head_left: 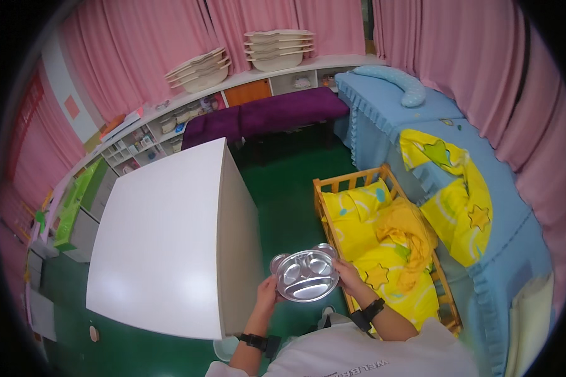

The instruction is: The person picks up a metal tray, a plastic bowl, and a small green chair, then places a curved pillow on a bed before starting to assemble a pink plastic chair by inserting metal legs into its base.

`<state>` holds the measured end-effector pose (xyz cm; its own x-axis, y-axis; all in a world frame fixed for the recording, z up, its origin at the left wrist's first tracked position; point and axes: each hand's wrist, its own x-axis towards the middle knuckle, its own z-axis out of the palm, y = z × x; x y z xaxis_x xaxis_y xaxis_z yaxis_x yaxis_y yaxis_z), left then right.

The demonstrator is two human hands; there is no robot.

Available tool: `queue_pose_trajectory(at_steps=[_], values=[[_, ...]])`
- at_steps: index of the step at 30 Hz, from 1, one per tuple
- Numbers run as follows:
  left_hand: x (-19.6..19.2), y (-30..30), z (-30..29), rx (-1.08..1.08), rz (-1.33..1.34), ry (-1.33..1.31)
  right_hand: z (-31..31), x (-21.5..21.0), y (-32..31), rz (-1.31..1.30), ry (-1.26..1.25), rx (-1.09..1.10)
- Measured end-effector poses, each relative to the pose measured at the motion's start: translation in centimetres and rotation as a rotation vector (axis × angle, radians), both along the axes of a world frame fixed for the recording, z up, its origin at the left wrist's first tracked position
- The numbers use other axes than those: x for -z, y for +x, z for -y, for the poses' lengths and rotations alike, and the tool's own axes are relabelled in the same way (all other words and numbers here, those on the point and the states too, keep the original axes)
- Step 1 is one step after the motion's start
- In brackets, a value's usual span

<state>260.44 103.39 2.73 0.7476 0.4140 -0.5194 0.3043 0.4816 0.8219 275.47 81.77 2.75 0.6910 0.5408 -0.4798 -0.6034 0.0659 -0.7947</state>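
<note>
Green floor [286,210] rm w/ pleated pink curtains [132,50] far side, smooth white table [163,232] on the left, slatted wood crib [351,174] w/ rumpled yellow bedding [358,242] on the right. Shiny divided metal plate [308,274], round w/ 2 ears, is near, btwn them: L hand [268,290] fingers grip its left rim, R hand [348,274] fingers the right.

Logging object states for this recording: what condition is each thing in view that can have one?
Metal plate: held in both hands, compartments facing up
Left hand: gripping the plate's left edge
Right hand: gripping its right edge
Orange-yellow cloth: bunched up in the crib
Yellow quilt: draped over blue cover
Cream basins: nested in two stacks
Orange cabinet door: shut
</note>
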Motion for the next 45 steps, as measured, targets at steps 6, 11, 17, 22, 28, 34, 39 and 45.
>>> queue_pose_trajectory(at_steps=[6, 11, 17, 22, 28, 34, 39, 45], values=[[-0.5, 12.1, -11.1, -0.151, 0.158, 0.055, -13.0, -1.1, 15.3, 0.113, 0.008, -0.119], [3.7, 23.7, -19.8, -0.265, 0.049, 0.024, -22.3, 1.1, 26.8, 0.064, -0.081, -0.156], [2.7, 44.2, -33.2, -0.152, 0.077, 0.0, -33.7, 3.1, 44.4, 0.075, 0.074, -0.033], [-2.6, 58.6, -42.7, 0.008, 0.161, 0.049, -40.8, -0.9, 55.7, 0.049, 0.14, 0.141], [0.5, 70.4, -53.1, -0.012, 0.108, 0.106, -52.6, -0.2, 67.7, -0.001, 0.057, 0.157], [3.2, 77.5, -66.3, -0.259, 0.102, 0.046, -69.8, 2.4, 81.8, 0.056, 0.019, -0.153], [1.7, 78.2, -75.9, -0.585, 0.042, -0.023, -86.7, 0.4, 86.9, 0.09, -0.06, -0.57], [3.1, 75.3, -83.1, -1.049, 0.046, -0.005, -106.6, 2.6, 86.1, 0.157, -0.013, -0.952]])
